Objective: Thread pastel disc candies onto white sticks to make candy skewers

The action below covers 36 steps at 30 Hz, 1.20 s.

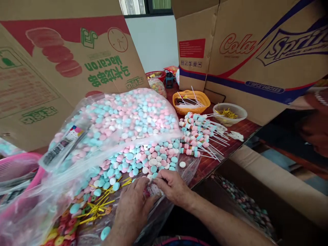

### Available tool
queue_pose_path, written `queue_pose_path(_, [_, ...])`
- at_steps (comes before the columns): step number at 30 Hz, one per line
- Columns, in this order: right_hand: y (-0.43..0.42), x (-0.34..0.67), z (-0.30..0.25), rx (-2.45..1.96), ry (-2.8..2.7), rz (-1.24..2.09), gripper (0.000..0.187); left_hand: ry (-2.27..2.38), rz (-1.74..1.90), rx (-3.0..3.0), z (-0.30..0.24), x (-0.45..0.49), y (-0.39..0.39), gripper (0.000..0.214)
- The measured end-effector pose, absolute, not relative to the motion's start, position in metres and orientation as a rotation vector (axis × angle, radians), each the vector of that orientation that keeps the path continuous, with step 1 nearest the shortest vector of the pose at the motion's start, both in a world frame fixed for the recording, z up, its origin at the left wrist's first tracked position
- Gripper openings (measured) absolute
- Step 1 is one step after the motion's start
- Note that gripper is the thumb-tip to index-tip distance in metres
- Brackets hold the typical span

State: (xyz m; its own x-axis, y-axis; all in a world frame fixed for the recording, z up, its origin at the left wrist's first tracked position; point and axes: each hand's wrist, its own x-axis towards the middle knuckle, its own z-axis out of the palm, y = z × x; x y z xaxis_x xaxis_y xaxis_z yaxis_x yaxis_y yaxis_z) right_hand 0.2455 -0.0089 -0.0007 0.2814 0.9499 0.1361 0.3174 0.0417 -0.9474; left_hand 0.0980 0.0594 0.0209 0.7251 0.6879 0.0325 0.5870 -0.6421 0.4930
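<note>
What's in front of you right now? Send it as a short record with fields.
Left hand: left hand at a small patterned packet, grip partly hidden
Right hand: right hand at the same packet, fingers bent
Ahead: heap of pink, blue and white candies, partly under clear plastic
Near left: gold ties and gummy rings
Right of heap: candy skewers, piled, sticks pointing right
Behind skewers: orange basket, clear bowl
</note>
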Motion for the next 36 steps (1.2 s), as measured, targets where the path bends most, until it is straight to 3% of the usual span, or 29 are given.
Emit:
queue_pose_path(4, [-0.016, 0.253, -0.001, -1.498, -1.193, 0.753, 0.035, 0.976, 0.422, 2.211, 0.004, 0.102, 0.049, 0.024])
queue_pose_path(10, [-0.026, 0.272, 0.01, -1.318, -1.268, 0.982, 0.016, 0.724, 0.302, 2.024, 0.012, 0.106, 0.055, 0.034])
queue_pose_path(15, [-0.022, 0.266, -0.004, -1.494, -1.183, 0.757, 0.033, 0.756, 0.324, 2.007, 0.003, 0.107, 0.055, 0.034])
queue_pose_path(21, [-0.014, 0.272, -0.02, -1.496, -1.105, 0.906, 0.053, 0.778, 0.388, 2.146, -0.006, 0.108, 0.057, 0.036])
queue_pose_path(27, [-0.016, 0.287, -0.001, -1.316, -1.179, 1.179, 0.036, 0.711, 0.467, 2.128, -0.006, 0.104, 0.057, 0.03])
queue_pose_path(30, [-0.017, 0.283, 0.004, -1.425, -1.217, 1.021, 0.036, 0.766, 0.528, 2.13, -0.009, 0.102, 0.057, 0.034])
queue_pose_path(33, [-0.013, 0.275, -0.002, -1.576, -1.138, 0.754, 0.045, 0.791, 0.48, 2.148, -0.009, 0.104, 0.057, 0.034])
queue_pose_path(36, [-0.01, 0.267, -0.013, -1.64, -1.068, 0.7, 0.054, 0.725, 0.41, 2.186, -0.004, 0.11, 0.054, 0.03])
